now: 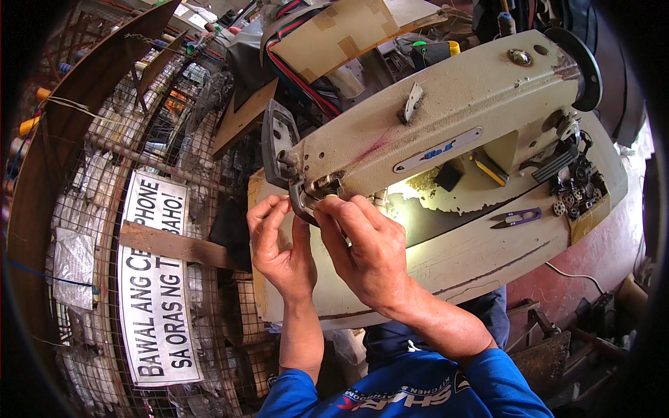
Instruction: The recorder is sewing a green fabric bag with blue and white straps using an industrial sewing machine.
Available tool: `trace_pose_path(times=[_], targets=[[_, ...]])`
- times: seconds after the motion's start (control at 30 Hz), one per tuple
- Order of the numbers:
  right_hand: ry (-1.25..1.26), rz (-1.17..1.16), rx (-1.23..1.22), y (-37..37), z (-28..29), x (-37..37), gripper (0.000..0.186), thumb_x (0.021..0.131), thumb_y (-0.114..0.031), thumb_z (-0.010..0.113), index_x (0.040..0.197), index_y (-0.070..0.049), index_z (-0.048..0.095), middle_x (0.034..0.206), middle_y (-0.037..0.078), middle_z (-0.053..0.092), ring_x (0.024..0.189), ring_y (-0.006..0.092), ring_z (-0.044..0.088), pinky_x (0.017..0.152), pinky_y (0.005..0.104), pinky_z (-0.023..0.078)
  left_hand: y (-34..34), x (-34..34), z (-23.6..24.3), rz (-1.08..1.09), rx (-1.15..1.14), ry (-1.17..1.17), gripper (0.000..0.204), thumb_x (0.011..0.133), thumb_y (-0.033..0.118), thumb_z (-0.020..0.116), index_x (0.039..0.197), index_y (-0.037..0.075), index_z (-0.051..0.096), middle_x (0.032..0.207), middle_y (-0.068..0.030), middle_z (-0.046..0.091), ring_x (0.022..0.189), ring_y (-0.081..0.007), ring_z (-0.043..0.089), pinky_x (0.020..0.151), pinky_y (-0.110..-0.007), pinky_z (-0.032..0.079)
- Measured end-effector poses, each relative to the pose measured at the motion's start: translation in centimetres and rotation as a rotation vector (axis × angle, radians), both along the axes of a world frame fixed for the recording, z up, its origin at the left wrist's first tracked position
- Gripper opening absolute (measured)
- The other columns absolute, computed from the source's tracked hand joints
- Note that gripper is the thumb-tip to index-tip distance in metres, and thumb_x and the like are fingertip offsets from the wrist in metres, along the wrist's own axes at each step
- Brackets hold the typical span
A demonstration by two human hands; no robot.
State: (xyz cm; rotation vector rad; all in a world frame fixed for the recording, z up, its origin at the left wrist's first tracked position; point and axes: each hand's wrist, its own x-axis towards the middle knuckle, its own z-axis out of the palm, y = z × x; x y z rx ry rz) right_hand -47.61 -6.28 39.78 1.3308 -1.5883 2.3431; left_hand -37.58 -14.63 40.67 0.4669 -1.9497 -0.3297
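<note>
A cream industrial sewing machine stretches across the worktable, its needle end toward the left. Both my hands are raised at that end, close to the dark metal guard. My left hand is just left of the guard, fingers curled and fingertips drawn together; whatever they pinch is too small to make out. On the guard's other side, my right hand has its thumb and fingers pressed together beside the needle area. Those fingers hide the needle and anything held there. A light glows on the machine bed behind my right hand.
Purple-handled thread snips and a pile of metal bobbin parts lie on the table's right. A yellow-and-black cutter rests under the machine arm. To the left stand wire-mesh racks bearing a white sign. Cardboard leans behind.
</note>
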Motion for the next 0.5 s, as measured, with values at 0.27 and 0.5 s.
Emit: trace_pose_path(times=[0.27,0.5], targets=[[0.019,0.014,0.034,0.01,0.12,-0.03,0.019,0.079,0.003,0.066,0.096,-0.003,0.060,0.072,0.009,0.055,0.058,0.0253,0.057,0.050,0.0338,0.045,0.03,0.01,-0.08,-0.013,0.009,-0.018,0.027,0.084,-0.010,0.060,0.109,-0.001,0.062,0.111,-0.0076,0.052,0.101,-0.0180,0.054,0.089,-0.030,0.045],[0.069,-0.014,0.048,-0.25,0.21,-0.11,0.019,0.079,0.001,0.066,0.096,-0.004,0.060,0.072,0.009,0.053,0.059,0.0259,0.057,0.050,0.0346,0.045,-0.10,-0.42,-0.06,0.038,-0.038,0.033,0.031,0.074,-0.013,0.066,0.103,0.000,0.064,0.104,-0.0113,0.060,0.096,-0.0214,0.058,0.082,-0.030,0.047]])
